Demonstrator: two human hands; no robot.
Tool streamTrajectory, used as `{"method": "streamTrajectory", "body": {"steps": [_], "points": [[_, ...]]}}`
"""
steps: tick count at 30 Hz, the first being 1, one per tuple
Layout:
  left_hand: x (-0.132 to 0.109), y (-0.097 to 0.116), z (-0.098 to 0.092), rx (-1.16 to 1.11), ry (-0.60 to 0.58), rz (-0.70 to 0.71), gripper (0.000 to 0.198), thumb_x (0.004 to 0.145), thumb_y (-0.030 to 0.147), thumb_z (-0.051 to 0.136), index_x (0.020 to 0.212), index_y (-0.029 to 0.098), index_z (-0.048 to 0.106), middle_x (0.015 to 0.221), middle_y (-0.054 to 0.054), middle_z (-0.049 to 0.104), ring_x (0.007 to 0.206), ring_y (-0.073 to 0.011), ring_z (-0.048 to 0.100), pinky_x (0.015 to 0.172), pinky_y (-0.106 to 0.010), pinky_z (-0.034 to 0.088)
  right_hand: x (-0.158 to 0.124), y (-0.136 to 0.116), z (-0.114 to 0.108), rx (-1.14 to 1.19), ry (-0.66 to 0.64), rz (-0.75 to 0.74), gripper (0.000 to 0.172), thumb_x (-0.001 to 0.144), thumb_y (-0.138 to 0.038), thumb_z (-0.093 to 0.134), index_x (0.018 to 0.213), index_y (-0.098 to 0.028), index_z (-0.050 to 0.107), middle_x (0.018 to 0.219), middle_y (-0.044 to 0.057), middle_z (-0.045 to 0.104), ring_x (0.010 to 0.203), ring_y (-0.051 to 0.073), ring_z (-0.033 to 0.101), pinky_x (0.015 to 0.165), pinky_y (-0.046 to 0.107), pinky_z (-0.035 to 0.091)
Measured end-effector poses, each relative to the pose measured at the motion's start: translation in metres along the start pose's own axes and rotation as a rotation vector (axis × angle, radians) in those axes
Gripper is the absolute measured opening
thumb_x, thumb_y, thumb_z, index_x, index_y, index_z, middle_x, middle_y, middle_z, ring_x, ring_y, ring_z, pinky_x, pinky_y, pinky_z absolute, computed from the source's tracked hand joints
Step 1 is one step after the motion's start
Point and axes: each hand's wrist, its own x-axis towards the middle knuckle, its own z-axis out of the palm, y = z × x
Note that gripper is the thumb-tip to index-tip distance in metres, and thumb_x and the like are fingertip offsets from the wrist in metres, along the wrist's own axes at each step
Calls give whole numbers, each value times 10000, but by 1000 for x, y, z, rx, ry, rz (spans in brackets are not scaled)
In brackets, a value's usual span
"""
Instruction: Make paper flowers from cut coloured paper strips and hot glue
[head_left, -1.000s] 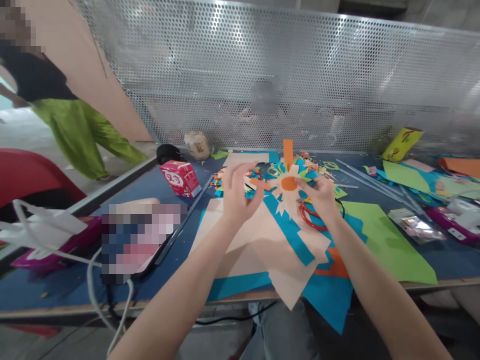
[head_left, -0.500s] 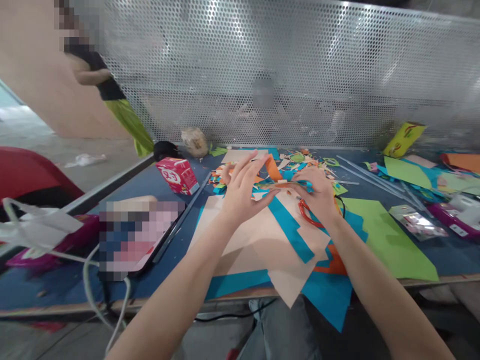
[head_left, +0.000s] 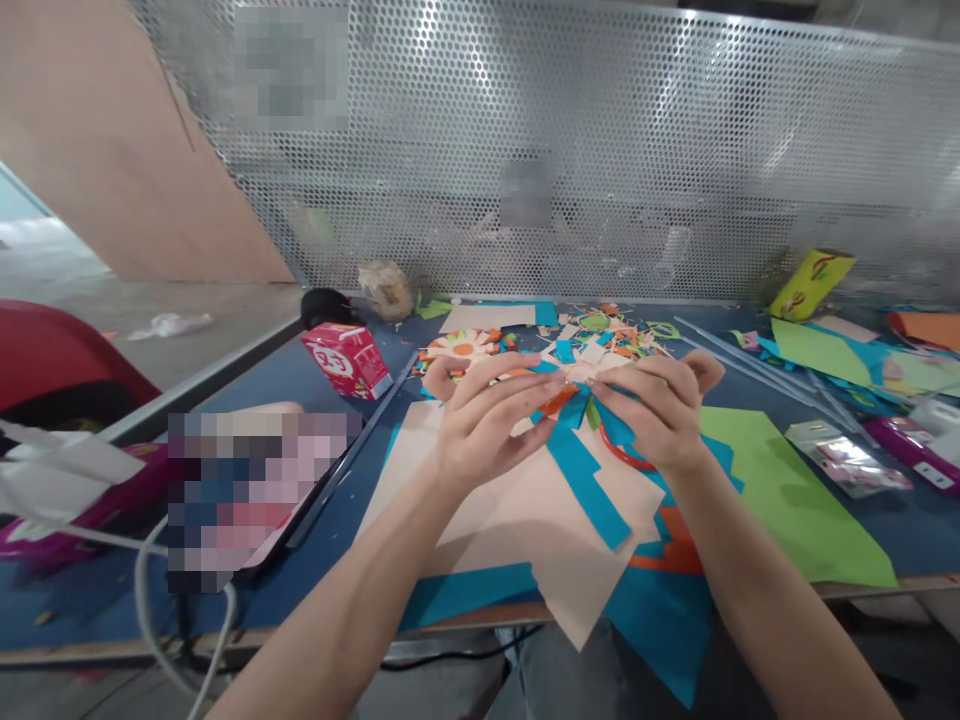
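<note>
A paper flower point(head_left: 576, 374) with peach, blue and orange petals is up between my hands, above the stacked sheets. My left hand point(head_left: 487, 415) pinches its left side at an orange petal, fingertips close together. From the right, my right hand point(head_left: 660, 408) grips the flower's edge near the blue petals; its thumb is partly hidden. Below the right hand shows the red handle point(head_left: 626, 452) of a tool, mostly covered. Another round paper flower point(head_left: 463, 349) with an orange centre lies behind my left hand. Peach paper point(head_left: 480, 510) and a blue strip point(head_left: 589, 485) lie under both hands.
Coloured scraps point(head_left: 619, 330) are heaped at the back. A red box point(head_left: 346, 360) and a phone-like tray point(head_left: 262, 490) stand left. Green paper point(head_left: 787, 500), a plastic packet point(head_left: 847, 460) and clear sticks point(head_left: 742, 360) lie right. A perforated metal panel point(head_left: 600, 230) closes the back.
My left hand has closed from spread fingers onto the flower. The orange strip that stood upright is now lower, at the flower's left. The person at the far left has gone out of view.
</note>
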Motion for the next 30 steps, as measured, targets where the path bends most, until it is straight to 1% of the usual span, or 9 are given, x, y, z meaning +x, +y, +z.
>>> {"method": "streamTrajectory", "body": {"steps": [3,6,8,10,14,17,23,27,30], "points": [[1,0,1,4,-17,5,230,525,255,791,708,284,654,792,-27,697,1037,-296,559,1018,-517,321,2,-1,0,30,20,-9,278,876,-240,514,1045,-449,586,958,-95,691,887,150,602,863,383,318],[2,2,1,-22,-31,-41,222,535,245,782,711,286,653,782,-24,697,1009,-285,571,1020,-513,327,3,-1,0,44,8,9,283,902,-242,459,1045,-448,590,957,-86,691,884,153,606,831,387,323],[2,4,1,-11,-43,-15,213,562,234,765,735,284,653,786,-21,699,984,-273,584,1006,-503,347,4,-1,-1,7,13,-8,276,912,-245,435,1016,-435,605,950,-86,692,878,151,603,812,383,326],[2,4,1,43,-31,117,207,606,208,734,782,281,652,808,-14,705,950,-248,602,962,-467,397,6,-1,-1,-21,25,-39,256,904,-229,450,978,-404,622,933,-82,695,870,149,596,797,373,328],[2,1,3,205,50,508,269,693,124,649,922,260,611,883,6,712,911,-185,628,816,-355,491,10,-2,0,-12,77,-103,209,892,-175,469,934,-303,629,876,-49,701,845,140,585,774,357,322],[3,0,4,273,84,657,321,717,92,615,1001,233,563,890,2,706,903,-163,630,761,-312,514,13,-3,2,-18,111,-122,182,902,-165,455,911,-246,618,851,-34,705,829,134,582,759,353,315],[3,0,4,294,71,666,328,731,81,594,1025,217,546,830,-6,695,886,-160,628,752,-299,508,12,-3,4,-17,111,-128,166,900,-169,463,901,-234,615,846,-35,709,815,128,596,770,356,305],[0,0,2,317,52,607,394,720,76,611,1079,222,540,895,-24,700,942,-174,619,818,-326,471,10,-3,4,14,83,-91,165,885,-156,481,910,-253,613,856,-36,708,812,128,604,791,354,314],[-1,0,2,328,46,520,429,737,129,627,1133,251,516,971,-28,693,987,-194,613,895,-368,413,10,-1,7,99,68,-40,156,861,-146,510,924,-252,605,868,-15,704,820,136,606,786,341,358]]}}
